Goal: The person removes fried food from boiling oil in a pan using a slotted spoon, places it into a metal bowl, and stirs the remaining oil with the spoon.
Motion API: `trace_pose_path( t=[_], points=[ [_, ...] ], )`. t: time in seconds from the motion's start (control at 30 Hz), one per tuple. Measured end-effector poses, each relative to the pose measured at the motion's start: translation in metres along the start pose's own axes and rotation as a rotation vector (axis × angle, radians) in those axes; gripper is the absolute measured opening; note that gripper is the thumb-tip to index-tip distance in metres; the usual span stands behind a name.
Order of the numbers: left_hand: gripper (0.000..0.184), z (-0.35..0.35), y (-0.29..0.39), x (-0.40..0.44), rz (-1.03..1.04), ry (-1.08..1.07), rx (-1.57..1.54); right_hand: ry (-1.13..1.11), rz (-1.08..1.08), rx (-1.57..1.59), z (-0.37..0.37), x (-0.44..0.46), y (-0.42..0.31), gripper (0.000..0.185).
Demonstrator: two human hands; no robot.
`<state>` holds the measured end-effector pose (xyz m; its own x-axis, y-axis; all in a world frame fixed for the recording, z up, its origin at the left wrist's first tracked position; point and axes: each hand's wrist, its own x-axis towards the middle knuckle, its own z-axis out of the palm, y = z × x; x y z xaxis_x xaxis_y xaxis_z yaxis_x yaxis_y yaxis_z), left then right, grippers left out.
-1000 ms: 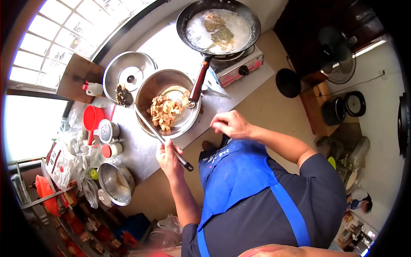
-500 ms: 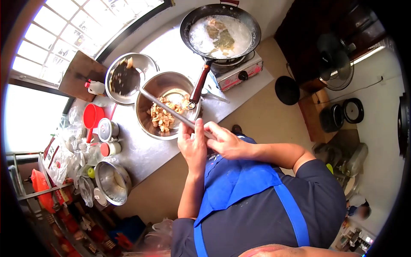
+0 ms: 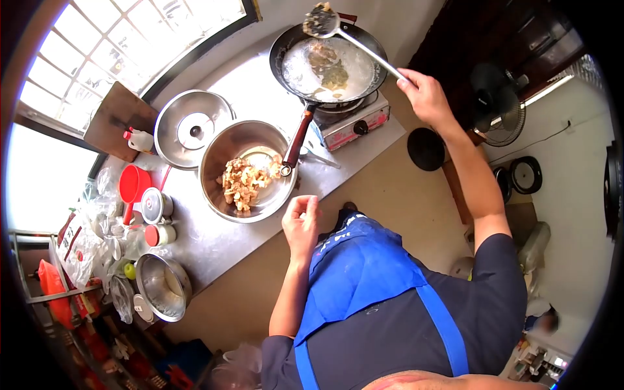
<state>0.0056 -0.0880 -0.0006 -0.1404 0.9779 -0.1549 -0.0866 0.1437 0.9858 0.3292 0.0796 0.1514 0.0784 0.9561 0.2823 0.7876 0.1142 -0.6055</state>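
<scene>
Right hand (image 3: 426, 97) is closed around the end of a long ladle (image 3: 370, 54), fingers wrapped on the handle. Left hand (image 3: 302, 227) is half curled, gripping nothing that shows, near the side of the pot (image 3: 209, 170) of chopped food (image 3: 242, 185). As I judge it, a tilt or jolt of the loaded ladle could spill its dark, wet bits (image 3: 317, 23) past the far rim of the wok (image 3: 278, 65), or splash the cloudy liquid (image 3: 354, 58). A bump to the wok handle (image 3: 300, 138), which reaches over the pot's edge, could shift the wok on its stove (image 3: 357, 130). From the right hand, the ladle's bowl lies ahead and to the left, around the wok's far rim; its height is hard to tell.
</scene>
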Motion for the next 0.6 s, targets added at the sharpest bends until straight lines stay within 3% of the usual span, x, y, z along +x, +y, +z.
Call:
trace_pose_path(
  t=[0.03,0.13,0.17,0.23,0.27,0.33,0.4,0.47,0.5,0.6],
  points=[
    [0.016,-0.001,-0.001,0.003,0.087,0.071,0.009,-0.005,0.008,-0.047,-0.003,0.011,0.006,0.038],
    [0.044,-0.009,0.002,0.017,0.17,0.149,0.036,0.008,-0.029,-0.205,0.003,0.036,0.034,0.038],
    [0.044,-0.007,0.011,0.019,0.17,0.157,0.033,0.022,-0.053,-0.25,0.009,0.043,0.044,0.038],
    [0.07,0.0,0.04,0.025,0.143,0.212,0.08,0.013,-0.054,-0.298,0.016,0.048,0.045,0.038],
    [0.07,0.003,0.04,0.032,0.143,0.217,0.078,0.01,-0.05,-0.347,0.019,0.05,0.046,0.038],
    [0.084,0.006,0.033,0.051,0.304,0.208,0.226,-0.015,-0.062,-0.349,0.025,0.055,0.049,0.038],
    [0.083,0.008,0.03,0.065,0.353,0.224,0.257,-0.04,-0.072,-0.348,0.035,0.058,0.057,0.039],
    [0.075,0.011,0.044,0.069,0.268,0.157,0.284,-0.069,-0.093,-0.245,0.045,0.062,0.07,0.035],
    [0.061,0.014,0.042,0.074,0.284,0.176,0.253,-0.139,0.007,-0.189,0.043,0.059,0.056,0.029],
    [0.05,0.013,0.031,0.088,0.289,0.125,0.268,-0.183,0.116,-0.117,0.052,0.056,0.057,0.025]
  ],
)
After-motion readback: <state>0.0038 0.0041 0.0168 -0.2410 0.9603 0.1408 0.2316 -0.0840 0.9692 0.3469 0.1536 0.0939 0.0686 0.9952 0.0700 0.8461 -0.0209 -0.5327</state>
